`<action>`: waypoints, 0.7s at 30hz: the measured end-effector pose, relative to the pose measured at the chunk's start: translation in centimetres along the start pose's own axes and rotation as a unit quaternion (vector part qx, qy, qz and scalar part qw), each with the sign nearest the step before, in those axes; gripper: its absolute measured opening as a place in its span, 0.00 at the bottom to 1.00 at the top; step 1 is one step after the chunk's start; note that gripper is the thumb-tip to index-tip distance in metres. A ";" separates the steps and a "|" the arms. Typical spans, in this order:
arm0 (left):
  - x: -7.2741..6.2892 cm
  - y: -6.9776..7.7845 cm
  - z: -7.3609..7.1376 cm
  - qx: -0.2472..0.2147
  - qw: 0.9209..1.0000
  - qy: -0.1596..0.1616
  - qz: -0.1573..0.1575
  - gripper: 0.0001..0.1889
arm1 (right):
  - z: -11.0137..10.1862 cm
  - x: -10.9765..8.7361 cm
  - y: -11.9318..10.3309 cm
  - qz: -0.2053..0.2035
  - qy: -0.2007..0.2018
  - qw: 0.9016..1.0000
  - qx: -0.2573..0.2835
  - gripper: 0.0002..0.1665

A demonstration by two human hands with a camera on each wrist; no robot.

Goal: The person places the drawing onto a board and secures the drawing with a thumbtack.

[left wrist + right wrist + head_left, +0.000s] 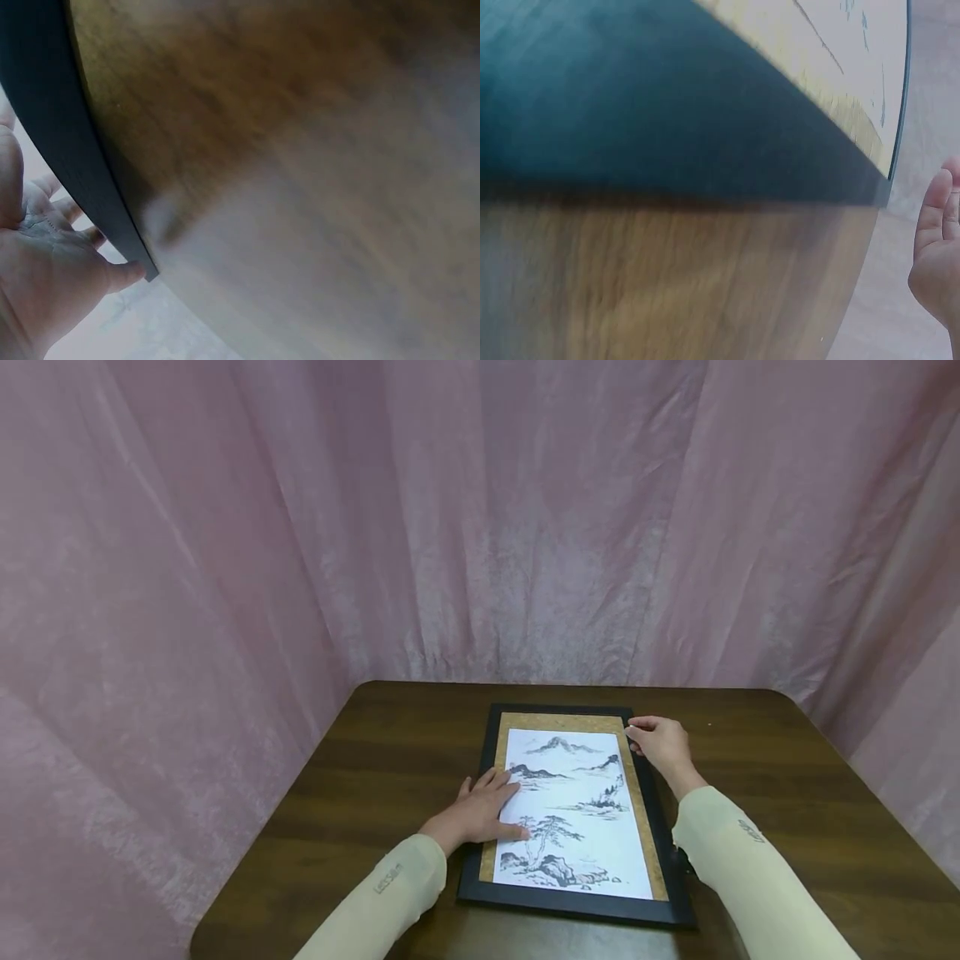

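A black picture frame lies flat on the table, with a speckled gold mat inside its border. On the mat lies a white sheet with an ink landscape painting. My left hand rests on the sheet's left edge, fingers spread and the thumb over the painted trees. At the frame's upper right corner, the thumb and forefinger of my right hand pinch a small white piece. Only part of the right hand shows at the edge of the right wrist view.
The dark brown wooden table has rounded far corners and extends on both sides of the frame. Pink velvet curtains hang behind and around it. A tiny pale speck lies right of the frame.
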State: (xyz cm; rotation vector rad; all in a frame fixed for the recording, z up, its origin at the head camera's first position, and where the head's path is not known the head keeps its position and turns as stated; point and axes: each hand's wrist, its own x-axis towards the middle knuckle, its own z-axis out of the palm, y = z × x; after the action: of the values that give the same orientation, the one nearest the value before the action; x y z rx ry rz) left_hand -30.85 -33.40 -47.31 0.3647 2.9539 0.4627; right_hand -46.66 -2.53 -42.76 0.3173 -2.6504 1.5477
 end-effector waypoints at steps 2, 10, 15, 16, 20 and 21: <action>-0.1 -0.1 0.0 -0.003 1.000 0.002 0.004 0.49 | 0.6 0.4 -0.2 -0.001 -0.005 1.000 -0.008 0.21; -0.3 0.0 0.4 -0.007 1.000 0.002 -0.001 0.48 | 2.4 0.9 -0.7 -0.019 -0.034 0.999 -0.036 0.19; -0.3 0.3 0.3 -0.007 1.000 0.004 -0.001 0.48 | 2.9 1.3 -1.1 -0.025 -0.045 0.997 -0.058 0.18; -0.2 0.4 0.2 -0.009 1.000 0.005 0.001 0.48 | 3.0 1.4 -1.2 -0.026 -0.046 0.997 -0.059 0.17; -0.3 0.7 -0.1 -0.010 1.000 0.004 0.002 0.48 | 3.4 1.7 -1.5 -0.020 -0.062 0.996 -0.057 0.18; -0.3 0.8 -0.1 -0.010 1.000 0.004 0.002 0.48 | 3.5 1.8 -1.5 -0.019 -0.065 0.996 -0.059 0.18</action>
State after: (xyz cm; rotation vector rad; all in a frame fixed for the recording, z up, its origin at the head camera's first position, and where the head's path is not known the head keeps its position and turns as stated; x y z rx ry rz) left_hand -30.42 -32.81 -46.91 0.3684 2.9543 0.4955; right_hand -47.95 -6.59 -42.96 0.4722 -2.8007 1.3987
